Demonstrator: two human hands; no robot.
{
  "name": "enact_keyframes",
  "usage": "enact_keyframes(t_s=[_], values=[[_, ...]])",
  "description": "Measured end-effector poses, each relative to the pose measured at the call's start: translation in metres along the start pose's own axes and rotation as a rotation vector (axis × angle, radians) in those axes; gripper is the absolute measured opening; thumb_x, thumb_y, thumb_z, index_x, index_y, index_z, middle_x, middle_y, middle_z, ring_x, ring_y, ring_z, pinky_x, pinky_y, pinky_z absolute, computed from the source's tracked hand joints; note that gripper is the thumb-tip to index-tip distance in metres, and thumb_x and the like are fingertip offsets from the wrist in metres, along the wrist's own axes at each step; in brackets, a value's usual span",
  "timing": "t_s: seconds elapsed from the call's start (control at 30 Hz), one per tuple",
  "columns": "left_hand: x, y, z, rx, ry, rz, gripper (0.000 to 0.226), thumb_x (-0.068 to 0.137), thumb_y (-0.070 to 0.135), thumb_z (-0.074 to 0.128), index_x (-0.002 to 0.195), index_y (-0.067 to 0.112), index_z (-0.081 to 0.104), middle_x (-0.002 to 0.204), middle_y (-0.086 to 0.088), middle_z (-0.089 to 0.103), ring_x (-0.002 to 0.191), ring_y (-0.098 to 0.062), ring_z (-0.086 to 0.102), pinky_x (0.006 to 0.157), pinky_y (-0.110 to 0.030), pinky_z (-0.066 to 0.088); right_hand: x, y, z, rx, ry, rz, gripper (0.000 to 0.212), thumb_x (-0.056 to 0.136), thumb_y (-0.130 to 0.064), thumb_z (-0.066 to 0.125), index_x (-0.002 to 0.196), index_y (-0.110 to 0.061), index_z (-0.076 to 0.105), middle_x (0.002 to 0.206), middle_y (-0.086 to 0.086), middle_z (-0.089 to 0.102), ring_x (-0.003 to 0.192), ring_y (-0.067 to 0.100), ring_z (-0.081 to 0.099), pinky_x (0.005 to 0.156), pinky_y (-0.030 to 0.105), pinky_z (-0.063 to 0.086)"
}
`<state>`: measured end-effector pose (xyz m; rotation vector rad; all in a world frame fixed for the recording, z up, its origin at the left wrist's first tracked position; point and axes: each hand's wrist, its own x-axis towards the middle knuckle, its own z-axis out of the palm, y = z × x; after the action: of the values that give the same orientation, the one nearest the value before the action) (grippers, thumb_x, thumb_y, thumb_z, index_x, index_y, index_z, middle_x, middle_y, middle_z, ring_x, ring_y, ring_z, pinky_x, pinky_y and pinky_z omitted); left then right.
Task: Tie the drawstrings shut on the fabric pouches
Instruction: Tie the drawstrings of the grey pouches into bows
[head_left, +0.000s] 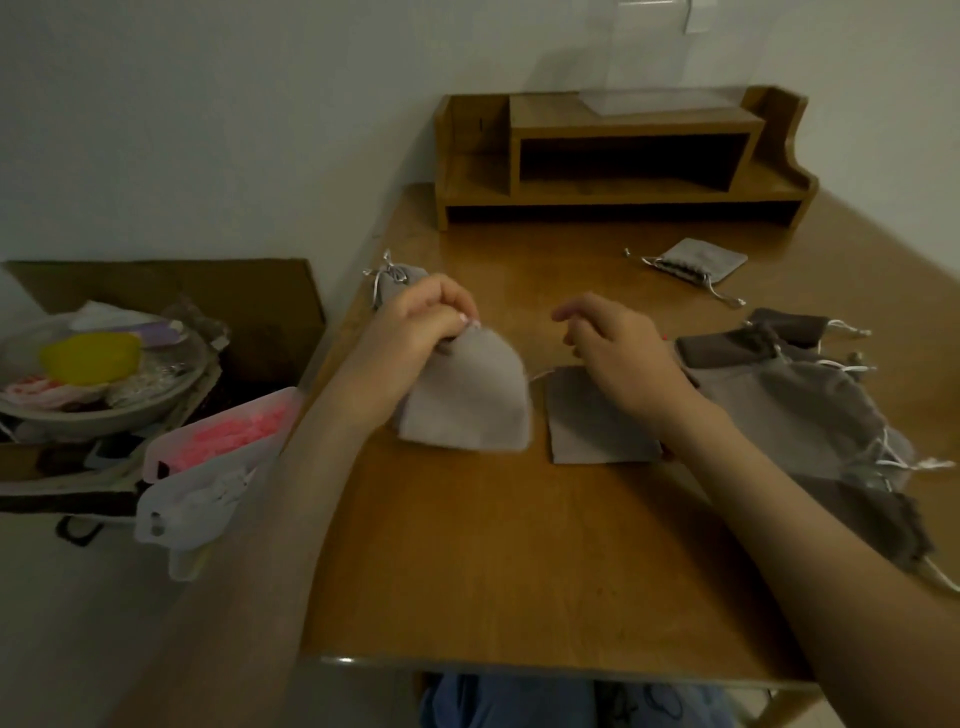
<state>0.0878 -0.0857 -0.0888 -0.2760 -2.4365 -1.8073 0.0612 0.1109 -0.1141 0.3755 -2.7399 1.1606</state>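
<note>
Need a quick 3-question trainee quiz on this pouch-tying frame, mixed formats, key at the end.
1. True or false: the left hand grips the top of the light grey pouch.
2. Where is the pile of pouches? A) on the floor B) on the table, right of both hands C) on the person's lap
3. Fill in: the flat grey pouch lies beneath the ___ hand.
Key: 1 true; 2 B; 3 right hand.
</note>
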Motion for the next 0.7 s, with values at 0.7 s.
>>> enact_keyframes(t_s=[0.7], values=[[0.003, -0.036, 0.037, 0.92, 0.13, 0.554, 0.044, 0.096, 0.046, 0.035, 0.124, 0.018, 0.054, 0.112, 0.004, 0.062, 0.106, -0.015, 0.047, 0.082, -0.029, 0.015, -0.003, -0.005, -0.004, 0.182, -0.156, -0.223, 0.011, 0.094, -0.012, 0.055, 0.104, -0.016, 0.056, 0.096, -0.005, 0.06, 0.088, 0.004, 0.056, 0.078, 0.021, 0.047]])
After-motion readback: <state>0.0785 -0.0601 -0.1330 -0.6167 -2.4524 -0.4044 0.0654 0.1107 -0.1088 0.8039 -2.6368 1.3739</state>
